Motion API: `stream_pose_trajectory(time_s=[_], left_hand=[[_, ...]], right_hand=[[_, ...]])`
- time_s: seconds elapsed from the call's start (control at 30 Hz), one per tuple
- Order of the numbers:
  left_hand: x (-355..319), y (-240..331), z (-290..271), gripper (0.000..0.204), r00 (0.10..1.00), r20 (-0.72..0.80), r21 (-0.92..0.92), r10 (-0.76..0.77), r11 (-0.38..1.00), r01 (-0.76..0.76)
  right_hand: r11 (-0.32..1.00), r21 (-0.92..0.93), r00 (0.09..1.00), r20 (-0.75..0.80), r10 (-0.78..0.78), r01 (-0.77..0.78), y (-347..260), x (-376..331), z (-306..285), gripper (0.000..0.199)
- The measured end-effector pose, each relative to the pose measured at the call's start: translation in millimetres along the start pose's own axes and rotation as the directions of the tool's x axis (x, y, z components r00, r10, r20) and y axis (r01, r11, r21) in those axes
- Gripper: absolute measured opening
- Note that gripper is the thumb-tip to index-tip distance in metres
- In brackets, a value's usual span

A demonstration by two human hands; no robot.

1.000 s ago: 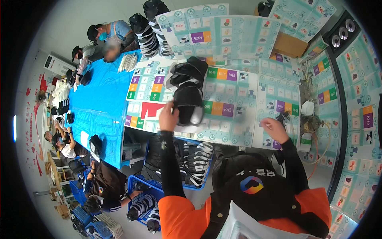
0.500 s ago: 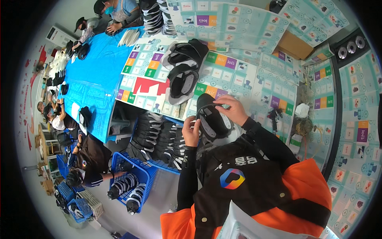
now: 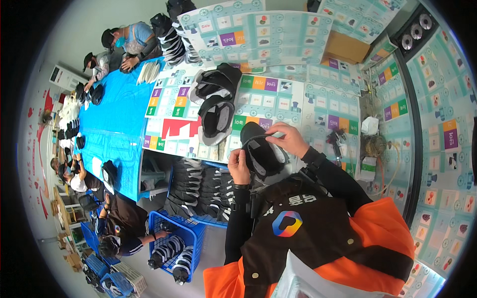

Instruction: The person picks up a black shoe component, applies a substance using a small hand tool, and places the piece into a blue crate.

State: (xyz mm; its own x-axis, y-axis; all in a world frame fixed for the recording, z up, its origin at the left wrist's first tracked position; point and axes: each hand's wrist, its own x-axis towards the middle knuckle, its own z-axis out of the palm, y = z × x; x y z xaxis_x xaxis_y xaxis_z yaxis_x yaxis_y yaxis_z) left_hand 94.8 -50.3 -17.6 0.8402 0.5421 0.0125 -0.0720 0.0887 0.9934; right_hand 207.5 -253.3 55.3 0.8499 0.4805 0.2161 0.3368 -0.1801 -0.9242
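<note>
In front of my chest a black cap [image 3: 267,158] is held upside down, its dark hollow inside facing up and its visor [image 3: 251,132] pointing away from me. My left hand [image 3: 239,168] grips the cap's rim at the left, near the visor's corner, fingers closed. On the opposite side my right hand [image 3: 288,141] pinches the edge where visor and crown meet. Just beyond, two nested black caps [image 3: 217,82] lie on the table, and a black-and-grey cap [image 3: 217,120] rests nearer, its opening turned up.
Stacked caps fill a container [image 3: 186,191] below the table edge. A blue basket [image 3: 198,243] with cap stacks stands at the lower left, a co-worker's hand [image 3: 161,234] over it. Blue sheeting [image 3: 112,124] covers the left table. A small dark device [image 3: 337,141] lies right.
The whole view has shifted slightly, so the tables sit lower and further left. Both hands keep hold of the cap, with only a small change in its tilt.
</note>
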Motion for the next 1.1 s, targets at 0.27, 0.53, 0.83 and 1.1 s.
stream_pose_trajectory(time_s=[0.27,0.53,0.83,1.1], left_hand=[[8.3,6.6,-12.4,0.017,0.935,0.270,-0.174,-0.231,0.943,0.283],[34.9,39.1,-18.8,0.032,0.669,0.519,-0.173,-0.531,0.701,0.691],[38.1,89.8,8.6,0.041,0.867,0.455,0.109,-0.204,0.979,0.173],[28.7,71.3,-21.9,0.051,0.796,0.415,0.267,-0.440,0.896,0.356]], right_hand=[[0.974,0.050,0.973,0.068,0.218,-0.222,22.5,-5.4,-6.2,0.014],[0.916,0.104,0.907,0.223,0.358,-0.387,14.2,12.7,-20.2,0.021],[0.810,-0.549,0.978,0.077,-0.195,0.205,-37.6,5.2,-12.7,0.050],[0.899,-0.148,0.855,-0.404,0.325,-0.412,64.3,-39.0,-42.0,0.035]])
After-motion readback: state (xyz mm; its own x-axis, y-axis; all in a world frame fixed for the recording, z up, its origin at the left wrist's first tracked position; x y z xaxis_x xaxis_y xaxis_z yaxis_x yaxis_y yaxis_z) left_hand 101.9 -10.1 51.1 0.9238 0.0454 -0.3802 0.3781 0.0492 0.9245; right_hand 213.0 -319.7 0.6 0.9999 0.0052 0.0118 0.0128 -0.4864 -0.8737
